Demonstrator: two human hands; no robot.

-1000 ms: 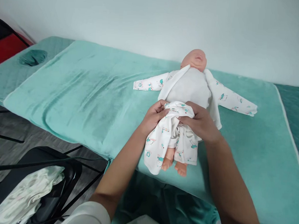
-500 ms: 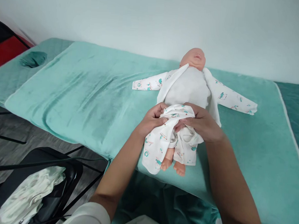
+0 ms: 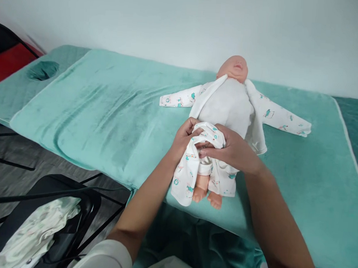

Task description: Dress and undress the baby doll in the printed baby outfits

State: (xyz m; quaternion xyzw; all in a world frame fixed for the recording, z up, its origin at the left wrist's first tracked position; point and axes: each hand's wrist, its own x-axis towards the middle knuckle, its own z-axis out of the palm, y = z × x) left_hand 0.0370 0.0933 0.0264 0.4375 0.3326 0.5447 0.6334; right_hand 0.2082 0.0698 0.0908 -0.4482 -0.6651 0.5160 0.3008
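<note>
A baby doll [image 3: 233, 68] lies on its back on a green-covered massage table, its arms spread in the sleeves of an open white printed jacket [image 3: 181, 98]. Over its legs is a bunched pair of white printed baby pants [image 3: 186, 179]. My left hand [image 3: 187, 136] is closed on the gathered cloth from the left. From the right, my right hand [image 3: 226, 149] grips the same pants, its fingers partly inside the fabric. The doll's bare feet [image 3: 201, 188] stick out below. Cloth covers some of my fingertips.
The green massage table [image 3: 114, 105] runs along a white wall and has a face hole [image 3: 43, 70] at its left end. Below on the left, a black chair [image 3: 86, 209] holds a crumpled light garment [image 3: 39, 230]. A red and black chair [image 3: 10, 61] stands at the far left.
My right hand has shifted left, closer to my left hand. The pants are drawn together more, and more of the doll's leg on the left shows.
</note>
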